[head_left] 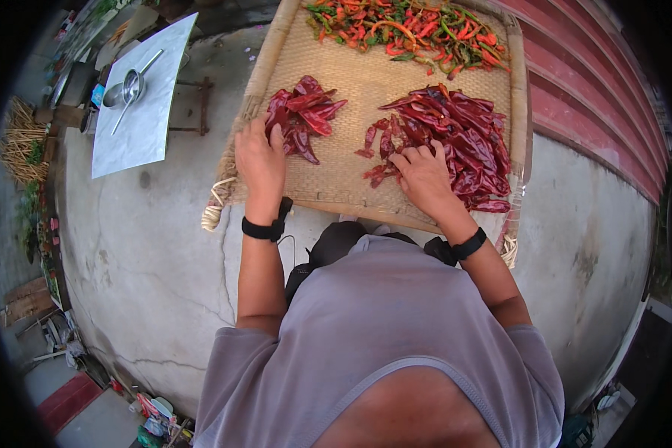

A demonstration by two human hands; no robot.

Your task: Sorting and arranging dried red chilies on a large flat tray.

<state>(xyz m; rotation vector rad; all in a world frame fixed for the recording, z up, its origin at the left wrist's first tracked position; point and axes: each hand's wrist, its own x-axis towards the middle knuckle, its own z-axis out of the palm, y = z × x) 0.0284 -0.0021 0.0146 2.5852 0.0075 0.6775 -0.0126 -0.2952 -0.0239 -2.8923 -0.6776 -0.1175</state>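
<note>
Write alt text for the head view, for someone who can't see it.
A person's left hand rests at a small pile of dark red chillies on a woven tray, the right hand at the edge of a larger dark red pile. Brighter red and green chillies lie along the tray's far side.

From the wearer's head I look steeply down, close over a grey fabric shirt (396,306), toward a rectangular tan woven tray (291,60).

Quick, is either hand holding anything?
Left hand: at the smaller dark-red chili pile; grip unclear.
Right hand: at the larger dark-red chili pile; grip unclear.
</note>
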